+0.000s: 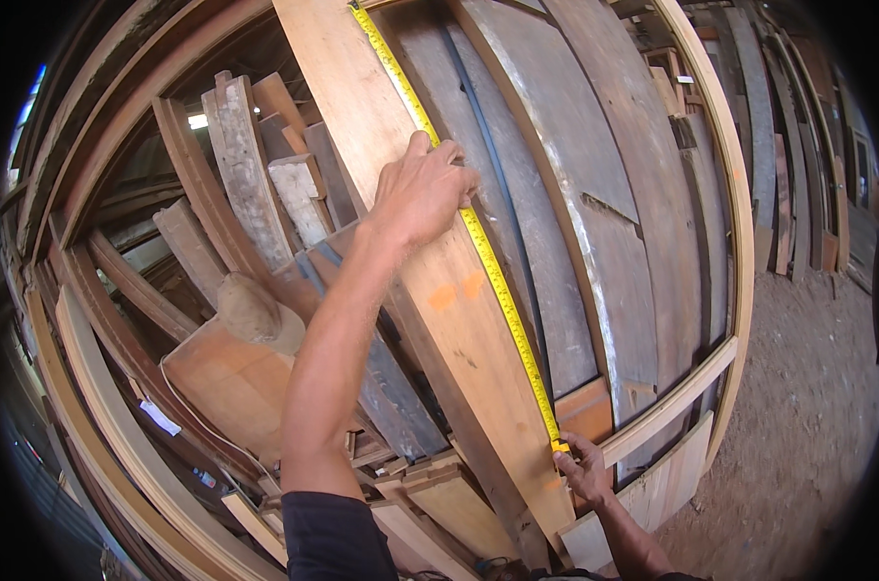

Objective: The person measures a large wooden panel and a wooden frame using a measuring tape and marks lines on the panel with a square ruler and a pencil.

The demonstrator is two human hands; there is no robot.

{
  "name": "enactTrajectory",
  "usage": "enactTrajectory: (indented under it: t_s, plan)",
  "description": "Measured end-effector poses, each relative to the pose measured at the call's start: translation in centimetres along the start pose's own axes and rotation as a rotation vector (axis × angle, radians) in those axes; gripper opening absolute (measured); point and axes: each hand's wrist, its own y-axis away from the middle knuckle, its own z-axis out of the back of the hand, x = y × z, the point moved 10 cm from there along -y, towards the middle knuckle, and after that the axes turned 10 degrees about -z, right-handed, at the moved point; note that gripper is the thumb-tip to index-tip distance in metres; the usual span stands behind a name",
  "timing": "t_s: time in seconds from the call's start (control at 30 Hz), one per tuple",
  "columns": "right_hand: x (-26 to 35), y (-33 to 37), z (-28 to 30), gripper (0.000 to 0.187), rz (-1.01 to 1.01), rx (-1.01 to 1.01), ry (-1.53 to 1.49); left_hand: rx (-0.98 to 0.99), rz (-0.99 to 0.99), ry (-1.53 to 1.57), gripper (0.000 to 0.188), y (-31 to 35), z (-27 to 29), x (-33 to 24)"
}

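A long pale wooden plank [478, 334] slants from the top of the view down toward me, with orange smudges on its face. Along its right edge runs the yellow blade of a tape measure [505, 295]. My left hand [422, 191] is closed over the blade about midway up the plank, fingers curled at the edge. Near the plank's lower end, my right hand [585, 472] pinches the tape at a small yellow-and-black part. Whether that part is the case or the end hook I cannot tell. The blade's far end shows near the top edge.
Weathered grey boards [594, 184] lean behind the plank, inside a pale wooden frame [740, 242] at right. Stacked timber and a brown bag-like object [231, 378] lie at left. Bare dirt floor [798, 387] stretches out at right.
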Motion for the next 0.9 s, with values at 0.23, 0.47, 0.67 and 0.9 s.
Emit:
enactTrajectory:
  t_s: [0.23,0.47,0.67,0.9]
  plan:
    - [0.5,-0.2,0.4,0.040,0.056,-0.043,0.026,0.064,-0.034,-0.019,0.012,-1.4,0.5,0.0]
    - [0.1,1.7,-0.6,0.042,0.011,-0.064,0.036,-0.023,-0.052,0.021,0.013,-0.4,0.1,0.5]
    - [-2.2,2.3,0.7,0.046,0.047,-0.144,0.087,-0.006,-0.049,-0.015,0.013,-1.3,-0.6,0.2]
    - [-5.2,2.1,3.0,0.043,0.122,-0.312,0.194,0.016,-0.162,0.247,0.004,-3.2,-2.8,3.7]
